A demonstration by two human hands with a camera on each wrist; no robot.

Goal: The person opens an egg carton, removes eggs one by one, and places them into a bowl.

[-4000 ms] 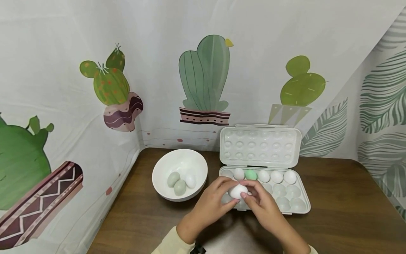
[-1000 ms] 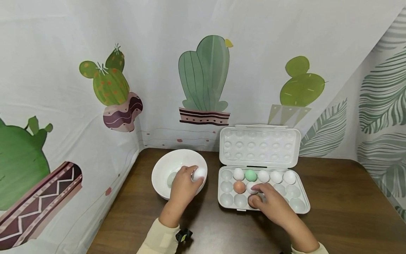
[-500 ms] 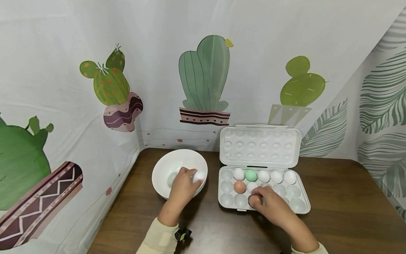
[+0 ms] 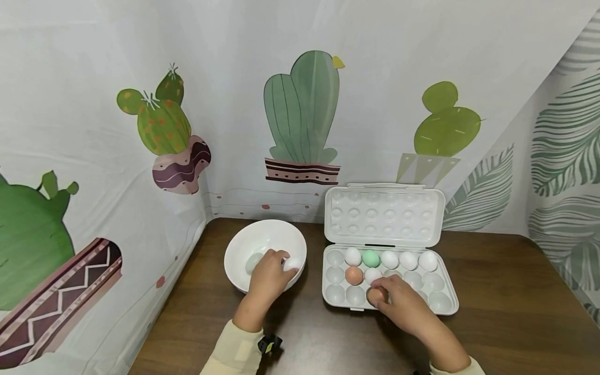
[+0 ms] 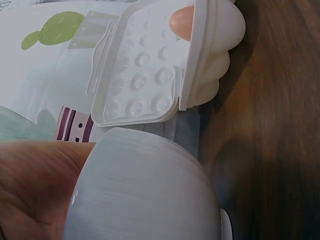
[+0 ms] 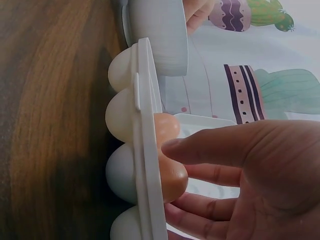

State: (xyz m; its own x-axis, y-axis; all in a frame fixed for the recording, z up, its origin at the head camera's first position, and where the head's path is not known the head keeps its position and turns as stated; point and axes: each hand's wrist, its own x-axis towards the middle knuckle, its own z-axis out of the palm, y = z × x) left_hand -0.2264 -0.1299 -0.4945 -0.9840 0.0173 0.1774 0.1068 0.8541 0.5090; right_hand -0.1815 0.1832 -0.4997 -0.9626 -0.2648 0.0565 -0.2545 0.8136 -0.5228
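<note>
In the head view my left hand reaches into the white bowl and pinches a white egg between thumb and fingers near its right side. A pale greenish egg shows partly behind that hand. My right hand holds a brown egg at a front-row cup of the open white egg box; in the right wrist view, thumb and fingers surround this egg. Behind it, the middle row has an orange-brown egg and a white egg.
The box's back row holds several white eggs and a green egg. Its dimpled lid stands raised against the cactus-print cloth. Bowl and box stand side by side on the brown wooden table.
Four seconds ago both hands held a white egg together over the box. The hands have since parted, left into the bowl, right to the brown egg. Over the last second they barely move.
</note>
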